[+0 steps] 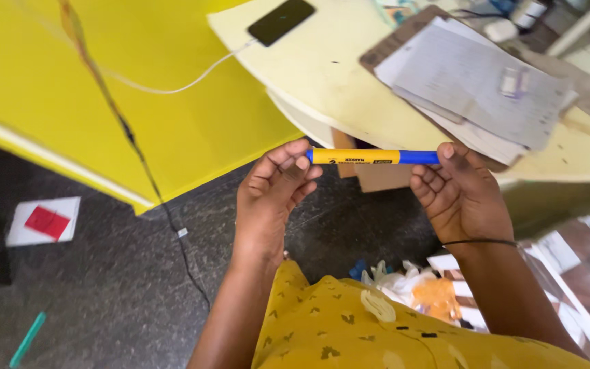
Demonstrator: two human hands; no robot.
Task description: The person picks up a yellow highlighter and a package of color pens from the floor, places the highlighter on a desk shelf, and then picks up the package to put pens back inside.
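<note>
A marker pen (370,157) with a yellow barrel and a blue cap lies level between my two hands, in front of the pale table edge. My left hand (271,195) pinches the yellow end with thumb and fingertips. My right hand (460,193) grips the blue cap end, a thin black band on its wrist. Both palms face up towards me. My yellow patterned sleeve fills the bottom of the view.
A cream table (322,68) carries a black phone (281,21) on a white cable and a clipboard with papers (472,75). A yellow wall panel (104,89) stands at left. The dark floor holds a white card with a red square (44,221), a green pen (27,339) and crumpled bags (418,287).
</note>
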